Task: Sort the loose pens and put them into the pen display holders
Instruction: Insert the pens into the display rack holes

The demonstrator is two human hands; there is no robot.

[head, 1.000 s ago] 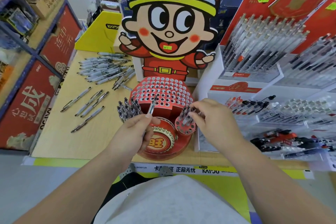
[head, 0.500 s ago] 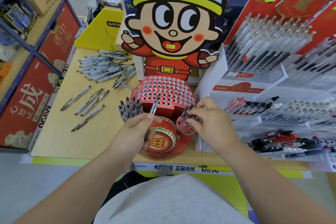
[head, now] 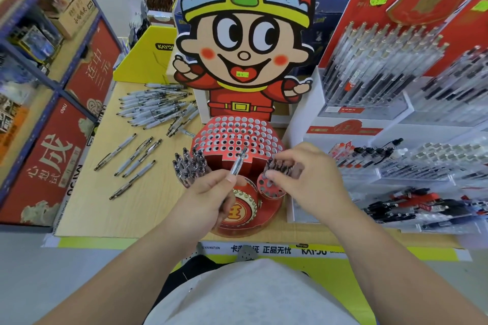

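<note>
Head cam, L hand pinching pen, R hand at small holder

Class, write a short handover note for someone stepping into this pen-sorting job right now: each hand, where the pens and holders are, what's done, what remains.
Left hand: pinches one pen, angled up over the red display holder.
Right hand: fingertips on the standing pens in the small round holder; whether it grips one is unclear.
Done: a cluster of pens stands at the display's left side, and a few stand in the small round holder.
Left: the display's perforated top shows only empty holes. Four loose pens and a pile lie on the table.
</note>
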